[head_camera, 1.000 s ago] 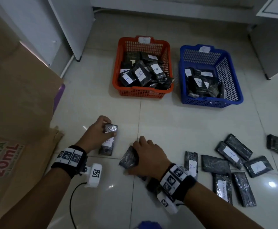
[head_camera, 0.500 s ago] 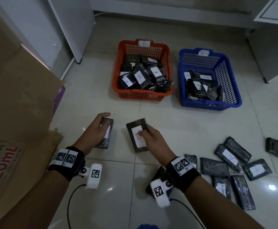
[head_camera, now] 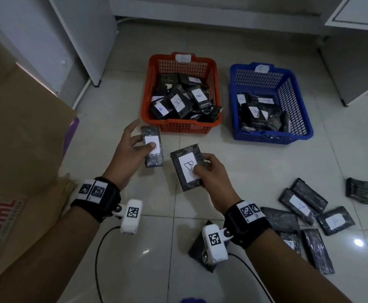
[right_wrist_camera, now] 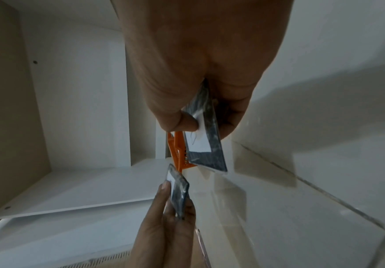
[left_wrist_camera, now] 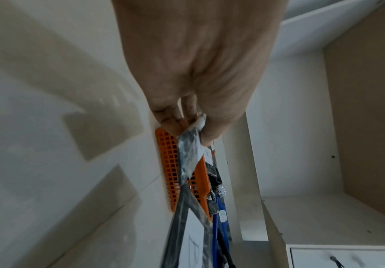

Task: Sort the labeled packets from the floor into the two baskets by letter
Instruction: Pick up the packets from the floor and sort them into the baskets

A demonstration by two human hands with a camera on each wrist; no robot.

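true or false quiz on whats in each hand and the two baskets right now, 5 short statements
1. The right hand holds a packet marked B. True.
2. The left hand is empty. False: it pinches a second packet, thumb on its white label.
3. The orange basket holds packets marked B. True.
4. The blue basket is empty. False: dark packets lie inside it.
5. No packets remain on the floor. False: several loose packets lie to the right.

Right hand (right_wrist_camera: 198, 81) pinching a labeled packet (right_wrist_camera: 206, 145), left hand (right_wrist_camera: 163, 226) below holding another one (right_wrist_camera: 178, 190), orange basket (right_wrist_camera: 177, 152) peeking between them.
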